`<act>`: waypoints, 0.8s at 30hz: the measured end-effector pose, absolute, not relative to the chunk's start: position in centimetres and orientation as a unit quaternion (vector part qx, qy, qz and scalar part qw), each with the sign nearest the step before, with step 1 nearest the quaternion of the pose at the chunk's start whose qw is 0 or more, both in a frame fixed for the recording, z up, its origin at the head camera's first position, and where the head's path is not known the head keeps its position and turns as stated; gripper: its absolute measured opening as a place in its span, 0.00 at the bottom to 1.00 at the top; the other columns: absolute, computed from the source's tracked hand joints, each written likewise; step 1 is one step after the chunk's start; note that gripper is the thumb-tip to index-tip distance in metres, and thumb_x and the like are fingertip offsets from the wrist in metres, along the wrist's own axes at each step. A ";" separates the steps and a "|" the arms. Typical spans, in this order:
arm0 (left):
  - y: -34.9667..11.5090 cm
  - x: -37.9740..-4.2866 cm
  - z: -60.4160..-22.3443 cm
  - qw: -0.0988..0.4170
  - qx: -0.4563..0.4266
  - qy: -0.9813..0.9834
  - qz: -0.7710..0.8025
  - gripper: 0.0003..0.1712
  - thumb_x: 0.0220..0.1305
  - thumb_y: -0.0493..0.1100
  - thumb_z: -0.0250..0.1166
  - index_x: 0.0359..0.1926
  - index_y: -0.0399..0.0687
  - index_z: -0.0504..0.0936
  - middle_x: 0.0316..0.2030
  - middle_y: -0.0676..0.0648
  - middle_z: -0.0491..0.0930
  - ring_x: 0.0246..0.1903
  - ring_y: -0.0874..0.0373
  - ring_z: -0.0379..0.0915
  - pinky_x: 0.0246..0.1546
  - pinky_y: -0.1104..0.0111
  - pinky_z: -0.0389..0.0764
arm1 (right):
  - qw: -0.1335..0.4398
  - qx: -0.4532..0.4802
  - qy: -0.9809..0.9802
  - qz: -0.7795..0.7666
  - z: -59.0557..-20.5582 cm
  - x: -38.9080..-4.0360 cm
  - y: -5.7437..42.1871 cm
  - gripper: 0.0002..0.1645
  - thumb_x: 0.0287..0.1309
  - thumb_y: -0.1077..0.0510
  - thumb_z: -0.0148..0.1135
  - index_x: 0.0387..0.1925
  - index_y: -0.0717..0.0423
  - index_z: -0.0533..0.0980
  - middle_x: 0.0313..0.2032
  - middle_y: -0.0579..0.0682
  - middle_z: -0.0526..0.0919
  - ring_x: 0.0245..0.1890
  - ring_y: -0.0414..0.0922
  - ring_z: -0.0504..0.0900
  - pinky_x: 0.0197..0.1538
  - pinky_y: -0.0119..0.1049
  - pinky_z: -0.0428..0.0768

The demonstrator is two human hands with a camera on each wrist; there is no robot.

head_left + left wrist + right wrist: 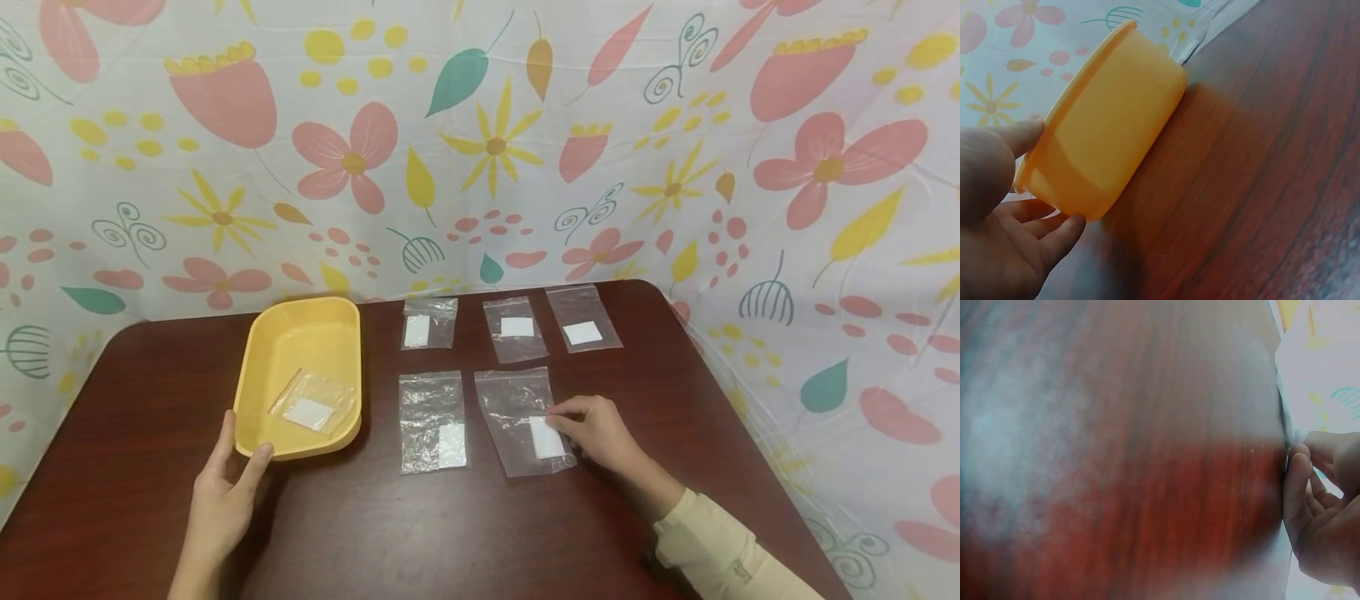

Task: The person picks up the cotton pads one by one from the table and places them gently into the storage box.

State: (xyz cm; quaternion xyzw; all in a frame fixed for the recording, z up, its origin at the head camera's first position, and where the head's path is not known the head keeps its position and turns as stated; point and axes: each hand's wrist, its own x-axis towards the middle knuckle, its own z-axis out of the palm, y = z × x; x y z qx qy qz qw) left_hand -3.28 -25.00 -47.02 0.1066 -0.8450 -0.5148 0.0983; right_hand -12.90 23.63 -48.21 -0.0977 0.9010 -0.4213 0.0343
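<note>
My left hand [221,496] grips the near left corner of a yellow plastic tray [258,367], with the thumb at the rim in the head view. In the left wrist view, fingers [1063,240] reach round the end of the tray [1104,119]. Inside the tray lies a clear zip bag [337,392] with a white card [309,413]. My right hand [603,433] pinches the right side of another clear zip bag [510,408], by its white card [547,438]. In the right wrist view, thumb and fingertips [1299,464] meet at the bag's edge.
Left of the pinched bag, a similar zip bag [420,408] lies on the dark red wooden table [360,533]. Behind are three smaller bags with white cards: one on the left [444,321], one in the middle [517,346] and one on the right [588,304]. A floral curtain [480,225] hangs behind.
</note>
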 end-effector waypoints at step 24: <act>-25.0 -3.1 -46.9 0.090 0.106 -0.849 -0.509 0.45 0.75 0.47 0.61 0.80 0.61 0.43 0.78 0.47 0.44 0.73 0.44 0.46 0.51 0.91 0.61 | 0.051 -0.095 0.890 -0.443 -47.7 -12.6 23.3 0.06 0.58 0.60 0.73 0.39 0.54 0.89 0.32 0.48 0.86 0.15 0.43 0.76 0.17 0.36 0.78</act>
